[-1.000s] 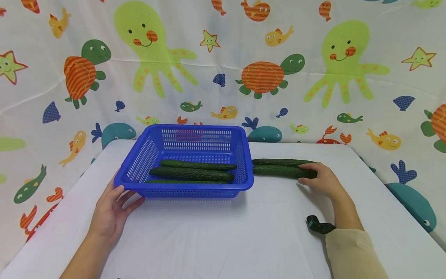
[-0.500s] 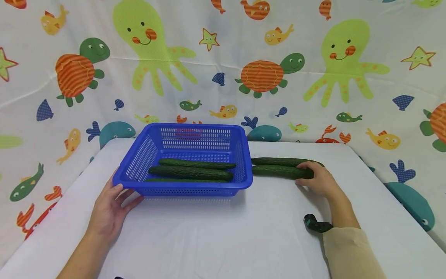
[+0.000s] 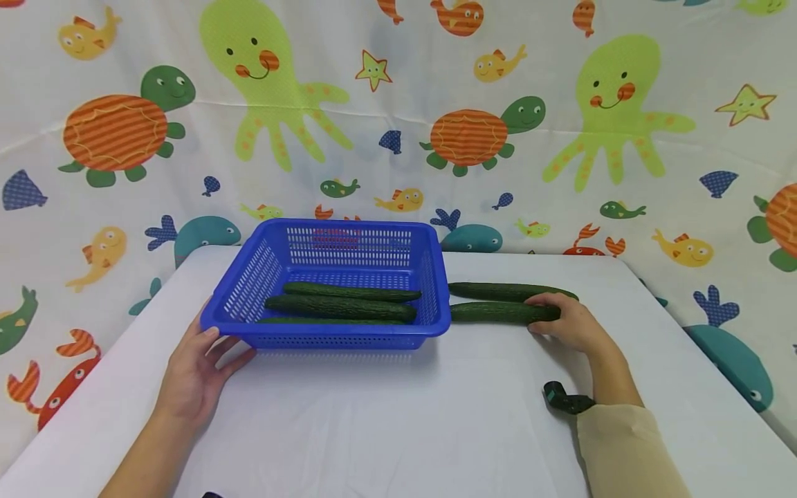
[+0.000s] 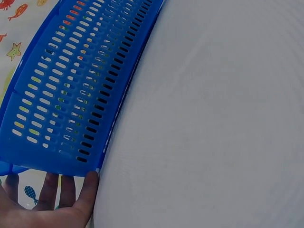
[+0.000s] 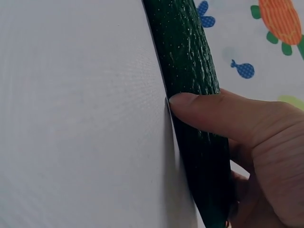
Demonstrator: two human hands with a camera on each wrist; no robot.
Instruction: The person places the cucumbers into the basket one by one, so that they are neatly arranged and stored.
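Note:
At the left front corner of a blue plastic basket [image 3: 336, 330], my left hand [image 3: 193, 377] holds the rim, its thumb on the edge and other fingers underneath. The left wrist view shows fingertips [image 4: 90, 183] against the basket's end. Inside the basket lie three dark green cucumbers [image 3: 342, 308], one partly hidden by the front wall. To its right, two more cucumbers rest on the table. My right hand [image 3: 575, 321] grips the right end of the nearer cucumber [image 3: 492, 312], thumb across its near side. The farther cucumber [image 3: 498, 291] lies just behind, a narrow gap between them.
A white cloth covers the table [image 3: 386, 422]. Behind and at both sides hangs a white curtain [image 3: 398, 76] printed with sea animals. A small black device [image 3: 566, 400] is strapped at my right wrist, by the beige sleeve [image 3: 625, 449].
The nearer cucumber has come slightly toward me in my right hand, widening the gap to the farther one. My left hand and the basket stay nearly still.

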